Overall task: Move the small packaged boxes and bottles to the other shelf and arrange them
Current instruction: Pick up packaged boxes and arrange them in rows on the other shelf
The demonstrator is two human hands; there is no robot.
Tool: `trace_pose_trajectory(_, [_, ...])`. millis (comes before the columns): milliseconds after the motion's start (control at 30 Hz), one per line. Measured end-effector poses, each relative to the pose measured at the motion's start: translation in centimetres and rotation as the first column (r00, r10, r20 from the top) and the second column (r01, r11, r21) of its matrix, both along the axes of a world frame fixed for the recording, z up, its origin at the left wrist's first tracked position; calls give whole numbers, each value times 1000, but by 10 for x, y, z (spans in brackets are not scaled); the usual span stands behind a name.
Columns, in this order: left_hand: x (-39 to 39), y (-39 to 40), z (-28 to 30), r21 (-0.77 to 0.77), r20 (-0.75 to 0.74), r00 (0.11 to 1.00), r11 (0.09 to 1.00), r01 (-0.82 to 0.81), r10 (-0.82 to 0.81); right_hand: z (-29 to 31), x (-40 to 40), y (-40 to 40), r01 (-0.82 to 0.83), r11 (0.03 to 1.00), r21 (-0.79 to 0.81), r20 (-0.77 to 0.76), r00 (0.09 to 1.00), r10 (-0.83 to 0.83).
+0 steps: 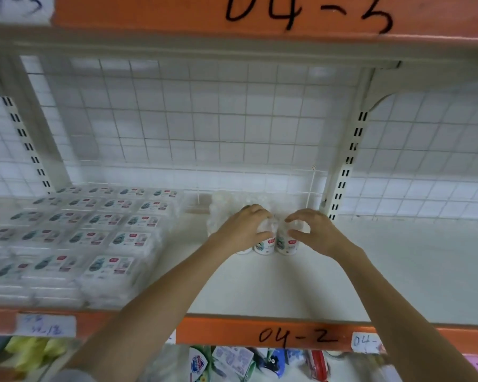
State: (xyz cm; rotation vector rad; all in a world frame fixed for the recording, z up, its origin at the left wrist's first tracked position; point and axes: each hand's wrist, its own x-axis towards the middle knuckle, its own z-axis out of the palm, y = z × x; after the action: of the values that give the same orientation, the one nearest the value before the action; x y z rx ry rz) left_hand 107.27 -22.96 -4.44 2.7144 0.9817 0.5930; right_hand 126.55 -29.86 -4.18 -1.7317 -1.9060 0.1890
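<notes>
the white shelf (pixel 370 271), its front edge marked 04-2, carries flat rows of packaged boxes (pixel 89 235) on its left half, labels facing up. right of them, near the wire-grid back, wrapped bottles (pixel 265 245) stand upright, long axes vertical. the left hand (pixel 243 227) curls over one bottle's top; the right hand (pixel 312 230) curls round the neighbouring one.

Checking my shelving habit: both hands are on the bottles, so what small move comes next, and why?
Probably let go: left hand and right hand grip bottles standing upright on the shelf, beside the boxes.
</notes>
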Motion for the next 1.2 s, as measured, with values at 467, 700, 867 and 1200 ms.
trace_pose_trajectory(467, [-229,-53,23,23,333,848,896,-444,412,-11,-169,1,-431,898,90,-293,850,437])
trace_pose_trajectory(700, [-318,-94,-41,12,362,698,745,-667,618,-52,-261,-32,-466,884,39,-460,777,430])
trace_pose_trajectory(867, [-339,-78,-47,-136,349,711,783,-607,611,-49,-302,-35,-313,950,-4,-470,839,274])
trace_pose_trajectory(1200, [-359,-60,-44,-100,246,876,909,-403,416,-37,-352,-42,102,985,-139,-648,743,-168])
